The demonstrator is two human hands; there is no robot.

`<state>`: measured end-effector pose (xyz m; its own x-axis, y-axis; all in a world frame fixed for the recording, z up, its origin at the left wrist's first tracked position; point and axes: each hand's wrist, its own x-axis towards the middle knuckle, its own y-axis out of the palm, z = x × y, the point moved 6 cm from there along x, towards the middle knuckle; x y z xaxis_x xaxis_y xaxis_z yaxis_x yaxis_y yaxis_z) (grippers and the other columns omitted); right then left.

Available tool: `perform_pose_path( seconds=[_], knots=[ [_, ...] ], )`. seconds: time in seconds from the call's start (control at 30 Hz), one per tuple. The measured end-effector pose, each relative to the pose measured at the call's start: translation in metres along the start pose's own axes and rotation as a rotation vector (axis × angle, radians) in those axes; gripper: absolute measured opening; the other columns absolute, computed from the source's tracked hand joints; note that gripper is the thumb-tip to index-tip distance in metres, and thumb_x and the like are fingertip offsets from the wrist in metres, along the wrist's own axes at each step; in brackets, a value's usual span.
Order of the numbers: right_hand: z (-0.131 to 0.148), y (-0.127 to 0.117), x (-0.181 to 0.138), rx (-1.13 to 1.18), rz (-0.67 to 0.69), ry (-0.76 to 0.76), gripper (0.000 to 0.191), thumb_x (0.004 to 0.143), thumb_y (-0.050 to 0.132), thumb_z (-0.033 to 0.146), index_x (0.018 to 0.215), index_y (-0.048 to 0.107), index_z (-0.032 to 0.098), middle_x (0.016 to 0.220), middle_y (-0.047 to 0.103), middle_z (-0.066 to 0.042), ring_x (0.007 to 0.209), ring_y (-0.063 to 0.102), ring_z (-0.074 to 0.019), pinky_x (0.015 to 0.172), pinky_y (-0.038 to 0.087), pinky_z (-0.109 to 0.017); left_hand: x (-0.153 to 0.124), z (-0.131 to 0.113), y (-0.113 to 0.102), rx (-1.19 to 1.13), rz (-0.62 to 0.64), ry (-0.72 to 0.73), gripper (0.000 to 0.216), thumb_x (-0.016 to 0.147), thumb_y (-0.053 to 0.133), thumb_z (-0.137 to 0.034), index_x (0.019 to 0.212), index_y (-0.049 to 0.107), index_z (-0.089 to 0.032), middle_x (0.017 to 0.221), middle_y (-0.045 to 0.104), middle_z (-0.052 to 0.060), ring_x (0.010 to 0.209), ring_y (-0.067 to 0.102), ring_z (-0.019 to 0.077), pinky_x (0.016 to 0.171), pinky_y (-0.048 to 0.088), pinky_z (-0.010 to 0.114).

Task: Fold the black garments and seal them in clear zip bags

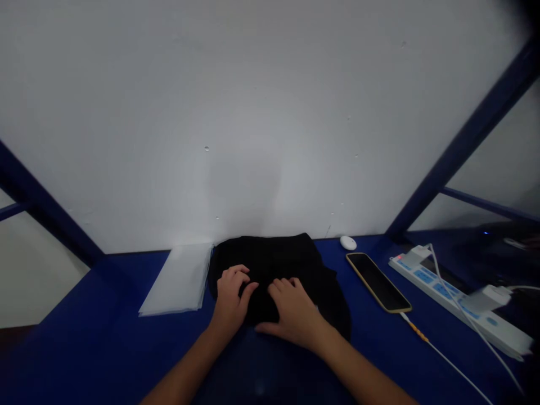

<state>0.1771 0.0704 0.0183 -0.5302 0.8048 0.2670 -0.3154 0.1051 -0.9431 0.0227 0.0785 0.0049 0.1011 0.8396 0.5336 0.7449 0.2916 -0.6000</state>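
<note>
A folded black garment [287,264] lies on the blue table [84,343] near the white wall. My left hand [231,295] rests on its near left part with the fingers curled down into the cloth. Just to its right, my right hand [293,312] lies on the garment, fingers bent and pressing on the fabric, thumb stretched along the near edge. Whether either hand pinches the cloth or only presses on it does not show.
A stack of clear plastic bags [179,278] lies left of the garment. To the right are a small white round object [348,242], a dark phone [377,281] with a white cable, and a white power strip [455,295] with plugs. Blue frame bars [459,140] slant at both sides.
</note>
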Motion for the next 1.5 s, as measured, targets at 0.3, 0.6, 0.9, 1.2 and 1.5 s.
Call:
perform_pose_path(
  seconds=[0.3, 0.6, 0.9, 1.2, 1.5],
  knots=[
    [-0.032, -0.040, -0.011, 0.362, -0.187, 0.099, 0.022, 0.094, 0.044, 0.018, 0.104, 0.063, 0.023, 0.099, 0.070, -0.004, 0.092, 0.062, -0.0207, 0.088, 0.044, -0.038, 0.018, 0.010, -0.034, -0.304, -0.191, -0.096, 0.013, 0.096, 0.049, -0.032, 0.089, 0.052, -0.022, 0.108, 0.061, 0.005, 0.103, 0.058, 0.0202, 0.092, 0.045, 0.036],
    [-0.074, -0.121, -0.032, 0.683, -0.223, 0.348, 0.024, 0.094, 0.051, 0.041, 0.100, 0.064, 0.022, 0.086, 0.068, -0.002, 0.074, 0.062, -0.0177, 0.061, 0.047, -0.027, 0.056, -0.017, -0.066, -0.019, 0.413, -0.082, 0.025, 0.095, 0.049, -0.046, 0.090, 0.060, -0.023, 0.074, 0.062, -0.003, 0.066, 0.055, 0.0159, 0.063, 0.039, 0.028],
    [-0.097, -0.140, -0.015, 0.545, 0.057, 0.319, 0.026, 0.086, 0.061, 0.048, 0.085, 0.066, 0.022, 0.079, 0.068, -0.002, 0.072, 0.063, -0.0184, 0.063, 0.049, -0.029, 0.071, -0.035, -0.079, -0.178, 0.221, -0.081, 0.029, 0.100, 0.039, -0.042, 0.085, 0.054, -0.022, 0.077, 0.056, -0.001, 0.074, 0.051, 0.0155, 0.070, 0.041, 0.027],
    [-0.097, -0.155, -0.011, 0.363, -0.246, 0.270, 0.018, 0.087, 0.050, 0.033, 0.084, 0.064, 0.021, 0.077, 0.067, -0.001, 0.071, 0.060, -0.0181, 0.060, 0.045, -0.028, 0.066, -0.038, -0.085, -0.341, 0.580, -0.252, 0.024, 0.084, 0.063, -0.043, 0.094, 0.063, -0.021, 0.087, 0.065, 0.002, 0.073, 0.058, 0.0171, 0.063, 0.045, 0.026],
    [-0.071, -0.185, -0.055, 0.152, -0.452, 0.337, 0.008, 0.077, 0.049, 0.024, 0.076, 0.057, 0.026, 0.052, 0.052, 0.004, 0.041, 0.042, -0.0133, 0.045, 0.034, -0.029, 0.039, -0.037, -0.127, -0.438, 0.391, -0.373, 0.032, 0.088, 0.054, -0.053, 0.097, 0.066, -0.025, 0.076, 0.066, 0.002, 0.061, 0.058, 0.0159, 0.050, 0.047, 0.025]
  ],
)
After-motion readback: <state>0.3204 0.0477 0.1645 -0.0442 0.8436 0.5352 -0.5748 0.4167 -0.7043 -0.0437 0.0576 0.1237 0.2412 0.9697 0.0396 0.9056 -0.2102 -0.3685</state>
